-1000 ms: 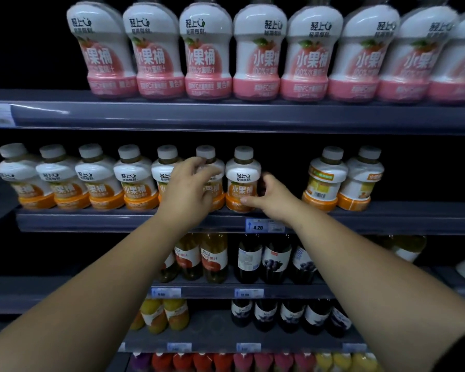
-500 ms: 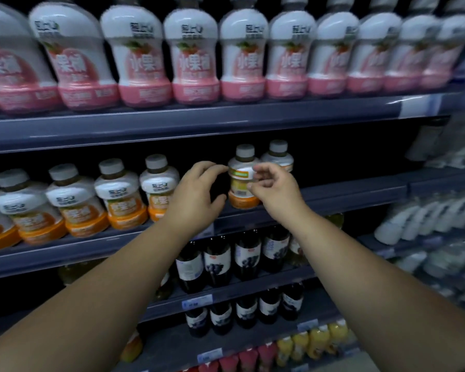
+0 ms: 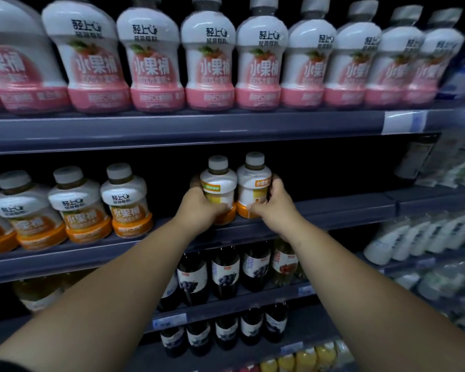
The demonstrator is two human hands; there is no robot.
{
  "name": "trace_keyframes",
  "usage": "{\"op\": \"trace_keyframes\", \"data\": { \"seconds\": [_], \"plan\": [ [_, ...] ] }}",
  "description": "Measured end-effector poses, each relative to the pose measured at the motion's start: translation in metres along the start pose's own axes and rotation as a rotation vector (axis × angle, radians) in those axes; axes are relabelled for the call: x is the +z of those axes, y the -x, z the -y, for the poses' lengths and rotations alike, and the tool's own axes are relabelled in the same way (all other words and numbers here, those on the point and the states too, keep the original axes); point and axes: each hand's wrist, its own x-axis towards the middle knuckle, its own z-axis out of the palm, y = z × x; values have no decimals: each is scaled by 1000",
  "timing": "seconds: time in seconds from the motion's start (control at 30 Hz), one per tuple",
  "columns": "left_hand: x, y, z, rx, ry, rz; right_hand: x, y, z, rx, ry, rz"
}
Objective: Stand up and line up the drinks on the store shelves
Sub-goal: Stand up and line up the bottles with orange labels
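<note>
Item one: my left hand curls round the lower body of a white-shouldered, orange-based plastic bottle with a grey cap. 
Item two: my right hand wraps a second bottle of the same kind, touching the first on its right. 
Both stand upright near the front edge of the dark grey middle shelf; their sleeves hide the contents. 
Left of the grip, past a gap: a row of matching orange-based bottles, labels forward. 
Above: larger white-and-pink plastic bottles, shoulder to shoulder. 
Below my wrists: dark bottles with grape labels. 
Far right: blurred pale packs, contents unreadable.
</note>
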Motion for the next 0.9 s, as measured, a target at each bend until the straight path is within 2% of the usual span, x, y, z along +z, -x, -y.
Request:
{"op": "trace_keyframes", "data": {
  "seconds": [0.17,0.4,0.57,0.63,0.73,0.77,0.83,0.9],
  "plan": [
    [-17,3,10,-15,-40,-50,7,0,0,-27,57,19],
    [-47,7,18,-50,52,34,19,-4,14,-10,-1,31],
    [-34,0,0,-3,103,-69,23,-2,10,-4,-33,26],
    [-36,-3,1,-5,67,-91,18,3,3,-23,-9,-62],
    [-50,-1,8,-16,51,-40,17,24,-1,-184,43,-291],
    [-55,0,9,-22,85,-12,21,32,0,-248,28,-286],
    [-62,3,4,-19,89,47,35,44,4,-305,-6,-172],
    [-69,8,-1,-7,-46,46,55,50,8,-282,-28,-42]
  ]
}}
